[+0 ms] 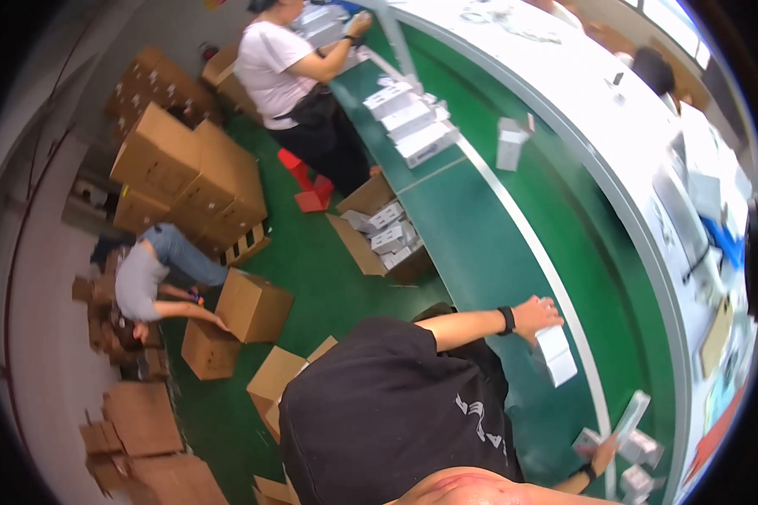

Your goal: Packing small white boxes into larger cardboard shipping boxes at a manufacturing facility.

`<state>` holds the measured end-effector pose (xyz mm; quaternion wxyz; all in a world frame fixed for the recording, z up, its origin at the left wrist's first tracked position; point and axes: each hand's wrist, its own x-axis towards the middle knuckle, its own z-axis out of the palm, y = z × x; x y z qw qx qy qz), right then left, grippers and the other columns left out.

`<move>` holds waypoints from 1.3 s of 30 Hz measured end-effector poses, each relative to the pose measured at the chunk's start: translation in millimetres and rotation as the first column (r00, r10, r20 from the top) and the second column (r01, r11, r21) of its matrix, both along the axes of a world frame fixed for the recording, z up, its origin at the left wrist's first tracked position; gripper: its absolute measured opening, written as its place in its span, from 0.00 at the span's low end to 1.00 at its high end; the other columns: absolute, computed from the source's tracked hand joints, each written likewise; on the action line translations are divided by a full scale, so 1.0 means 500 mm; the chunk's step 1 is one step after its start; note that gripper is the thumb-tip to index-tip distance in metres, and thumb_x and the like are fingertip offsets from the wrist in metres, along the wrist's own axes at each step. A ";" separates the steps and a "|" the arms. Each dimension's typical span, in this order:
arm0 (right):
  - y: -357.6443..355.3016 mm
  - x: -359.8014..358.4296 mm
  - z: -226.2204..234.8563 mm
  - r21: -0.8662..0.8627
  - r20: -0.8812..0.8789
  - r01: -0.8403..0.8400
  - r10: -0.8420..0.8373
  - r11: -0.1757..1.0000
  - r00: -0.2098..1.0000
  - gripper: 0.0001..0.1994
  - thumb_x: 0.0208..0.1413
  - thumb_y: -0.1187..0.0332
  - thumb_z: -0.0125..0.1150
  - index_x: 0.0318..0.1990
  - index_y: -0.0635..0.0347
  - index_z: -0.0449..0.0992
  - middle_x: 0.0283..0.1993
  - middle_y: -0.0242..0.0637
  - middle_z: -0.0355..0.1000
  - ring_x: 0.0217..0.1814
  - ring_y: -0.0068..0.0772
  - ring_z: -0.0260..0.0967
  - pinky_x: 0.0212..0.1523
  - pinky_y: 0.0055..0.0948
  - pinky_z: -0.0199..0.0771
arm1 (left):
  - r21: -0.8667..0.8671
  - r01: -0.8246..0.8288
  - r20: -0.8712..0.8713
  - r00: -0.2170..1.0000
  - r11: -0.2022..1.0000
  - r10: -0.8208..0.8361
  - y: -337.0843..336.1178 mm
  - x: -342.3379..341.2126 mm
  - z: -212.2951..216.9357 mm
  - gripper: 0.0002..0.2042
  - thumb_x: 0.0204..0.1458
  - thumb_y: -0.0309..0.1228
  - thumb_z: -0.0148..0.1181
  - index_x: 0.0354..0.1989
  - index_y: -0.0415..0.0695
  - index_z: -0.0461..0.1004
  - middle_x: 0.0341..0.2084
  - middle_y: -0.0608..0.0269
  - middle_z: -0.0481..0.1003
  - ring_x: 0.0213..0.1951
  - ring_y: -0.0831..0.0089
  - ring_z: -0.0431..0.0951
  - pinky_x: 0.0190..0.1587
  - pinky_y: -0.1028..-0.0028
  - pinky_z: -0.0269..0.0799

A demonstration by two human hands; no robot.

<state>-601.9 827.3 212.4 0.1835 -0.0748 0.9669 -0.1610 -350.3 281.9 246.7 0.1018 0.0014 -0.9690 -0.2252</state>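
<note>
My left hand (pixel 537 318) is closed over the end of a white box (pixel 554 358) on the green worktable (pixel 480 227); the box looks split by a seam, so I cannot tell if it is one box or two. At the lower right, my right hand (pixel 602 456) is closed on the lower end of a slim, tilted white box (pixel 633 416). Its fingers are partly hidden. Around that hand lie more small white boxes, one grey-white box (pixel 642 448) just beyond it and another (pixel 637 481) nearer the lower edge.
A green conveyor belt (pixel 556 210) runs beyond the worktable, carrying a white box (pixel 509 143). Stacked white boxes (pixel 413 126) stand near a co-worker (pixel 282 67). An open carton (pixel 362 244) of white boxes sits beside the table. Another person (pixel 143 278) bends over cartons (pixel 253 307) behind me.
</note>
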 end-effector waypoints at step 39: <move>-0.811 0.442 0.190 -0.313 -0.274 -0.447 0.371 0.838 0.887 0.46 0.35 0.56 0.78 0.66 0.55 0.62 0.63 0.48 0.60 0.65 0.53 0.58 0.62 0.45 0.67 | -0.066 0.149 0.280 0.952 0.987 -0.125 -0.323 0.082 0.114 0.44 0.30 0.45 0.79 0.60 0.48 0.65 0.56 0.61 0.71 0.60 0.55 0.66 0.53 0.59 0.75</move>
